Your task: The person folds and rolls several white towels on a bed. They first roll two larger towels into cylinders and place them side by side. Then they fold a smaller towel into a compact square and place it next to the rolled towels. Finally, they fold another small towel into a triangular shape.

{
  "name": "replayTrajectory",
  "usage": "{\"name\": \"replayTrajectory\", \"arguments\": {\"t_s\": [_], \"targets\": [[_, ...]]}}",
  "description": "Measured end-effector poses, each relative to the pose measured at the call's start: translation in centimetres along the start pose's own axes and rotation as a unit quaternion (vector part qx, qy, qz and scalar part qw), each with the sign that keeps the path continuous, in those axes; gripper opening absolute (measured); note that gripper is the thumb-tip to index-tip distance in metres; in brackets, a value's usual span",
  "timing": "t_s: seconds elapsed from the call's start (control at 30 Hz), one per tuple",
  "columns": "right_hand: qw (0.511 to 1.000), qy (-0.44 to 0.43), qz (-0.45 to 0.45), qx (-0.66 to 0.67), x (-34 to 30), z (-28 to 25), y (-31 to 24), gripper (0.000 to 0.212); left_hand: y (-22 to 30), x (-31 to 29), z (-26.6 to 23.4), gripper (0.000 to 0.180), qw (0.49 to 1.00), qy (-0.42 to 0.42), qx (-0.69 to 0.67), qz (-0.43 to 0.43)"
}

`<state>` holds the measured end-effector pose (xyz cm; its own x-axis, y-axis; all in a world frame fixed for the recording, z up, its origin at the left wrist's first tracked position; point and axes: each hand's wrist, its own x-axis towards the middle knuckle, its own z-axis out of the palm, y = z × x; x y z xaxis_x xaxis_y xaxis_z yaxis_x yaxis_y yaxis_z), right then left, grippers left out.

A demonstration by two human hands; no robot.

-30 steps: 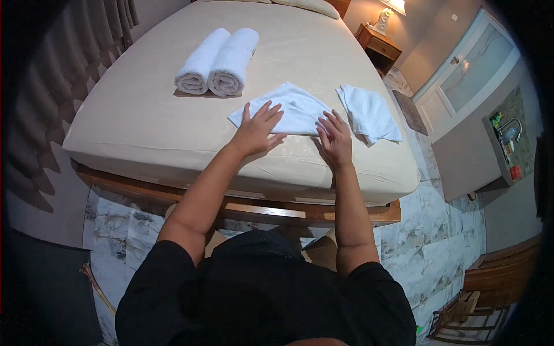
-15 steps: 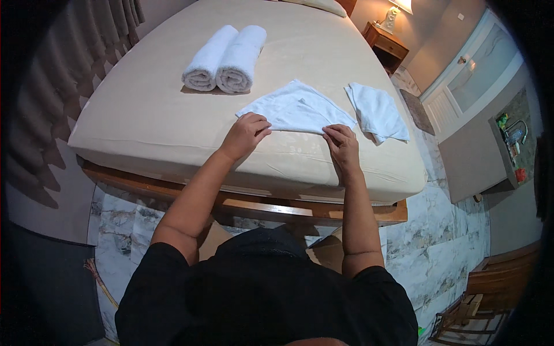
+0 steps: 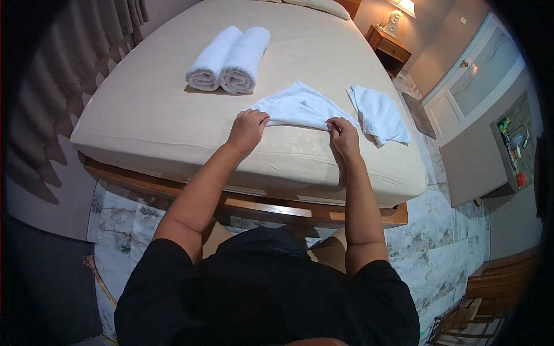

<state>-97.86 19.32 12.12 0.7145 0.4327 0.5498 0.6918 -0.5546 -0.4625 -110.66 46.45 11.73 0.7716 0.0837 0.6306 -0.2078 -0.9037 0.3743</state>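
A small white towel point(image 3: 297, 105), folded into a triangle, lies near the front edge of the bed with its peak pointing away from me. My left hand point(image 3: 248, 128) pinches its near edge toward the left corner. Closed on the same edge toward the right corner is my right hand point(image 3: 344, 137). Between the two hands that edge looks slightly lifted and taut. A second small white towel point(image 3: 379, 115), loosely folded, rests just right of the triangle. Two rolled white towels point(image 3: 239, 60) lie side by side farther back on the left.
The bed point(image 3: 144, 115) has a cream sheet and a wooden frame point(image 3: 259, 209) along its near side. Curtains point(image 3: 69, 75) hang at the left. A nightstand point(image 3: 389, 46) with a lit lamp point(image 3: 395, 23) stands at the far right, near a white door point(image 3: 470, 81) and a counter with a sink point(image 3: 513, 138).
Both hands have shifted slightly, still gripping the towel's near edge. That edge is raised a little and drawn straighter. The rolled towels and the second small towel stay in place on the bed.
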Motion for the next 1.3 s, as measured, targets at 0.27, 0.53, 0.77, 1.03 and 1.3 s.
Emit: {"name": "replayTrajectory", "arguments": {"t_s": [0.27, 0.53, 0.77, 1.03, 1.3], "targets": [[0.978, 0.097, -0.107, -0.152, 0.1, -0.5, -1.3, 0.009, 0.6, 0.9, -0.2, 0.01, 0.999, 0.005, -0.035, 0.018], [0.988, 0.019, -0.116, -0.104, -1.0, -0.7, -1.3, 0.015, 0.1, -0.1, -0.3, 0.008, 0.996, -0.031, -0.019, 0.079], [0.994, -0.032, -0.052, -0.09, 1.0, -0.5, 2.0, 0.015, -0.7, 0.5, 0.1, 0.013, 0.999, -0.004, -0.021, 0.046], [0.995, -0.017, 0.059, -0.08, 3.7, -0.5, 1.8, 0.007, 0.7, 2.8, -0.2, 0.013, 0.969, -0.089, -0.09, -0.213], [0.974, 0.093, -0.093, -0.186, 1.9, 0.8, -0.2, 0.013, -0.6, 2.3, 1.1, 0.01, 0.992, -0.028, 0.12, 0.016]]}}
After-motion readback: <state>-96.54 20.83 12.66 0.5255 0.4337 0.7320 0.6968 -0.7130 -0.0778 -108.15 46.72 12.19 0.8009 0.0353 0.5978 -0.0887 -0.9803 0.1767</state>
